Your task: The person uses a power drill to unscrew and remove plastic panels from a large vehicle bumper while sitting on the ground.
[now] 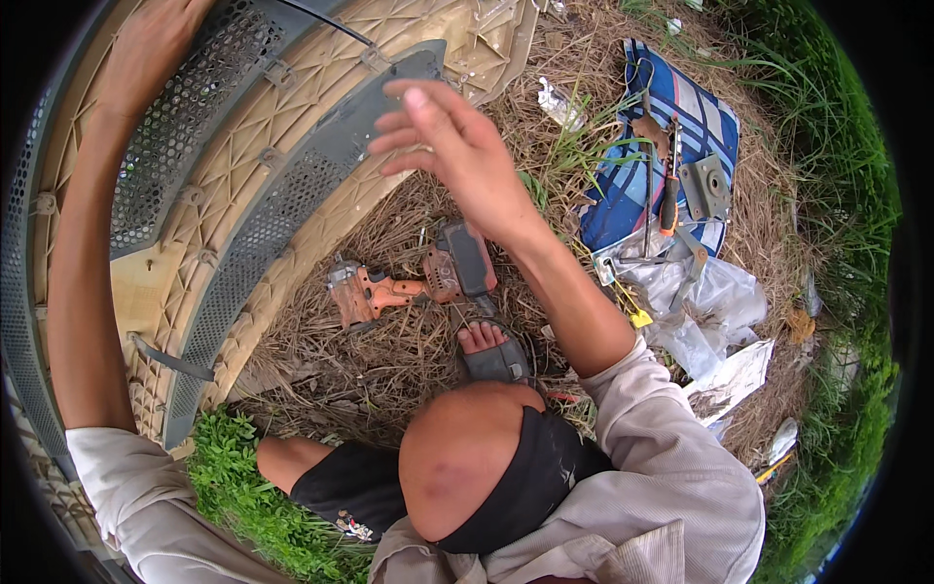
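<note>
A large curved plastic panel (345,200), tan and ribbed with grey perforated mesh inserts (238,268), fills the left side. My left hand (156,44) reaches along its far left part. The fingers of that hand run out at the top edge, so their grip is hidden. My right hand (457,151) is raised over the panel's right end, fingers apart and nothing in them. Whether it touches the panel I cannot tell. A thin black cable or strip (326,19) crosses the panel's top. Below my right hand, an orange cordless power tool (389,289) with a dark battery lies on dry grass.
At the right, a blue plaid cushion or folded cloth (608,200) bears a screwdriver-like tool with an orange-black handle (669,204) and a grey metal plate (705,187). Clear plastic bags (715,311) lie nearer. My sandalled foot (491,355) is beside the power tool. Green plants (233,467) grow at lower left.
</note>
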Tool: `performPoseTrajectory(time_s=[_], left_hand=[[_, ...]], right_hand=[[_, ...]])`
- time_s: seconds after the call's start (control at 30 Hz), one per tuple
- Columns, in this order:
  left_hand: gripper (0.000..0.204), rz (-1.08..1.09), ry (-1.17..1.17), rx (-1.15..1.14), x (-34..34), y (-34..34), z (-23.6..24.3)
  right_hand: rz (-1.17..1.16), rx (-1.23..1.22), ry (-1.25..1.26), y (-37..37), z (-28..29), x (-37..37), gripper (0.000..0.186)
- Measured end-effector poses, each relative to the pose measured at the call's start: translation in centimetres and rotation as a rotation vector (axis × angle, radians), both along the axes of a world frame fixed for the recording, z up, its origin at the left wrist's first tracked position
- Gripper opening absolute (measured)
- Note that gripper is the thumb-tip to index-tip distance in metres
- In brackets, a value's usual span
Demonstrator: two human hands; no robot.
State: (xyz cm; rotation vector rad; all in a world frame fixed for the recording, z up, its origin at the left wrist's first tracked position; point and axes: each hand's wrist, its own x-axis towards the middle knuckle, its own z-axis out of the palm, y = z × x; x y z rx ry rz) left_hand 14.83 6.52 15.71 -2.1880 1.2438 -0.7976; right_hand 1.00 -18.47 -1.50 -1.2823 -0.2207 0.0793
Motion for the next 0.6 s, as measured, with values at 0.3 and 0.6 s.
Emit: performPoseTrajectory(time_s=[0.3, 0.6], left_hand=[[0.049, 0.149, -0.020, 0.078, 0.3, 3.1, 1.3], [0.023, -0.015, 0.474, 0.239, -16.0, -8.4, -1.3]], right_hand=[[-0.237, -0.745, -0.520, 4.7, 4.2, 8.3, 0.023], [0.064, -0.510, -0.485, -1.5, -0.2, -6.1, 0.021]])
